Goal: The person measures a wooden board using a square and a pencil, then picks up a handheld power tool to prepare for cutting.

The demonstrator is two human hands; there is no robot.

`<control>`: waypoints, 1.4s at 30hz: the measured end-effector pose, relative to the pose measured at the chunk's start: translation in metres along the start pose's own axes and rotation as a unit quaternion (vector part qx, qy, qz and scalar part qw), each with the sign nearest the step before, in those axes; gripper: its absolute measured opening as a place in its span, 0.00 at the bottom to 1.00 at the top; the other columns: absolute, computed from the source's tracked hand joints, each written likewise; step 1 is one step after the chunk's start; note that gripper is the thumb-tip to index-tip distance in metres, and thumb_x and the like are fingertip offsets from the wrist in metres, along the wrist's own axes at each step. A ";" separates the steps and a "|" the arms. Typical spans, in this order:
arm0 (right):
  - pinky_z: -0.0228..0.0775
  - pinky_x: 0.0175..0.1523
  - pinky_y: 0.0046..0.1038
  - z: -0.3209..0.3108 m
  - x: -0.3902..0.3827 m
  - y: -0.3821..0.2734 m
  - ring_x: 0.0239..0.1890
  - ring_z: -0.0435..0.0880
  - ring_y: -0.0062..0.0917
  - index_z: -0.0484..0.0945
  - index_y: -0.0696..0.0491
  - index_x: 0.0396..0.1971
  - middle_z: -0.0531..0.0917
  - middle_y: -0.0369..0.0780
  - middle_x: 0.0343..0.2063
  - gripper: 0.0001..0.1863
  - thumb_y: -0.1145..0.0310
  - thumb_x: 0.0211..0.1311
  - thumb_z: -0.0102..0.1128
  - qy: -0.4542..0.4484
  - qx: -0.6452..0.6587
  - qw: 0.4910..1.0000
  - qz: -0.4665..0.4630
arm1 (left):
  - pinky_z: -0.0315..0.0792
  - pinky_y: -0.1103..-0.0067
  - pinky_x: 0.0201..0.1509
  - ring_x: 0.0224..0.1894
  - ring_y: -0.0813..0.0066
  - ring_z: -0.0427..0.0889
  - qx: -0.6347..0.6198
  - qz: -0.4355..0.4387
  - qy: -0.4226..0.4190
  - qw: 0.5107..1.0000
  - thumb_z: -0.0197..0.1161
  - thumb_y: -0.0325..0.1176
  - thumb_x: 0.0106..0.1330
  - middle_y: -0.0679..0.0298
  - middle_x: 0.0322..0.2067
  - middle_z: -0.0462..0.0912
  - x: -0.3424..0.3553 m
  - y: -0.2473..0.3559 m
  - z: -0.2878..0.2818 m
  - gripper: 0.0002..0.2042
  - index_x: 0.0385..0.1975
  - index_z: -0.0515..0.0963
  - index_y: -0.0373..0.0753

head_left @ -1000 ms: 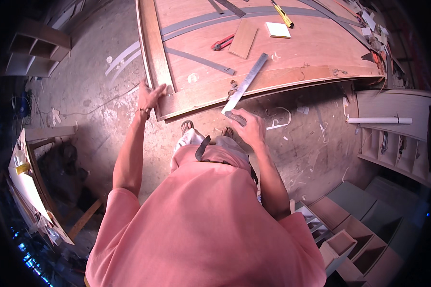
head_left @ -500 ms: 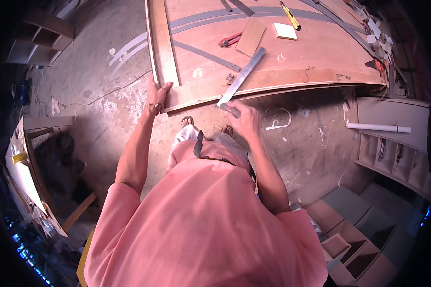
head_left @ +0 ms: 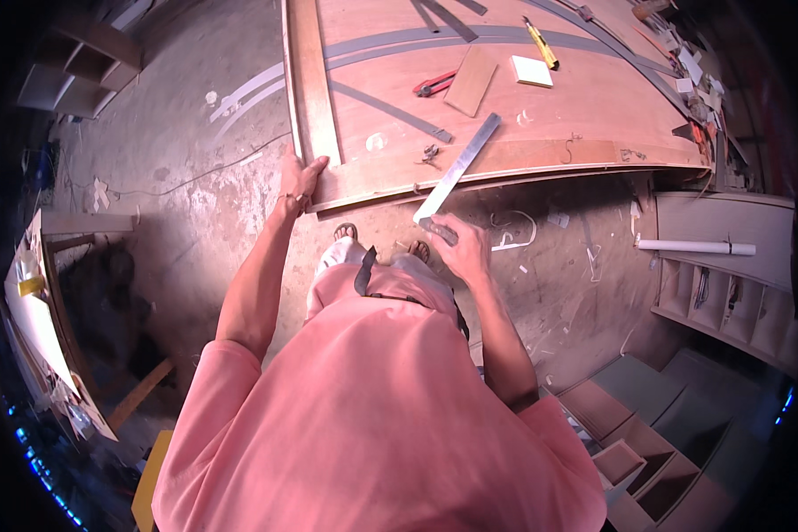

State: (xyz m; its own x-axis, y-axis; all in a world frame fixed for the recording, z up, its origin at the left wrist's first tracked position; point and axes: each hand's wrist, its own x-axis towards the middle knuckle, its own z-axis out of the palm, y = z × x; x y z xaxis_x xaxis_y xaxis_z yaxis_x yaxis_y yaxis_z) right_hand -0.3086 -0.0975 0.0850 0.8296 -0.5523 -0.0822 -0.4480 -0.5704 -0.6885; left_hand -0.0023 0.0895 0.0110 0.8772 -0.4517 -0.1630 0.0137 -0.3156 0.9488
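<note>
My left hand [head_left: 302,180] grips the near left corner of a wooden frame, its thumb on top of the upright wooden strip [head_left: 313,89] and its fingers around the outer edge. In my right hand [head_left: 464,250] is a try square [head_left: 459,173], held by its short handle. Its shiny metal blade slants away to the right, over the near wooden rail [head_left: 523,161] of the workpiece. The handle is off the board, in front of the near edge. Whether the blade touches the rail I cannot tell.
On the pinkish board [head_left: 390,115] lie a red cutter [head_left: 435,84], a wood piece [head_left: 472,82], a white block [head_left: 531,71], a yellow utility knife [head_left: 541,43] and grey strips [head_left: 390,110]. Scraps pile at the far right. Cabinets [head_left: 725,222] stand right; scraps litter the floor.
My right hand has drawn the try square a little toward me, its handle now farther from the board's near edge. My left hand keeps its grip on the corner. The view has shifted slightly.
</note>
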 end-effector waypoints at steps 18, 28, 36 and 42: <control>0.80 0.47 0.44 0.044 -0.011 -0.042 0.43 0.90 0.45 0.88 0.45 0.49 0.90 0.44 0.43 0.17 0.58 0.60 0.73 0.043 0.022 0.998 -0.030 | 0.75 0.66 0.64 0.54 0.55 0.83 -0.039 0.007 0.005 0.999 0.75 0.25 0.60 0.45 0.53 0.83 0.007 -0.021 0.005 0.31 0.63 0.70 0.29; 0.81 0.50 0.41 0.054 0.000 -0.052 0.45 0.90 0.45 0.89 0.52 0.46 0.91 0.46 0.42 0.17 0.62 0.58 0.75 0.036 0.016 0.998 0.048 | 0.72 0.68 0.68 0.60 0.57 0.81 -0.043 -0.042 -0.022 0.998 0.72 0.23 0.62 0.45 0.58 0.80 -0.002 -0.002 0.004 0.35 0.69 0.63 0.30; 0.81 0.48 0.41 0.059 -0.009 -0.058 0.45 0.89 0.44 0.88 0.47 0.47 0.90 0.45 0.43 0.16 0.60 0.60 0.74 0.062 0.045 0.997 -0.009 | 0.72 0.67 0.67 0.58 0.53 0.83 -0.028 -0.033 -0.002 0.999 0.73 0.24 0.61 0.44 0.56 0.82 0.004 -0.016 0.005 0.34 0.67 0.66 0.30; 0.81 0.47 0.42 0.069 -0.006 -0.067 0.43 0.90 0.44 0.88 0.46 0.47 0.91 0.43 0.41 0.16 0.60 0.59 0.75 0.017 0.016 0.999 0.022 | 0.72 0.67 0.66 0.57 0.54 0.83 -0.046 -0.003 0.003 0.999 0.74 0.24 0.60 0.45 0.56 0.82 0.005 -0.014 0.004 0.35 0.68 0.66 0.30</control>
State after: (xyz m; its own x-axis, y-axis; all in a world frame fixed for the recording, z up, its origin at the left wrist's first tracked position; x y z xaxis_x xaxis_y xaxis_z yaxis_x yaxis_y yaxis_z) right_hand -0.2608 -0.0138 0.0822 0.7967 -0.5978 -0.0890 -0.4732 -0.5254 -0.7071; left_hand 0.0002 0.0878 -0.0043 0.8803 -0.4444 -0.1664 0.0619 -0.2402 0.9687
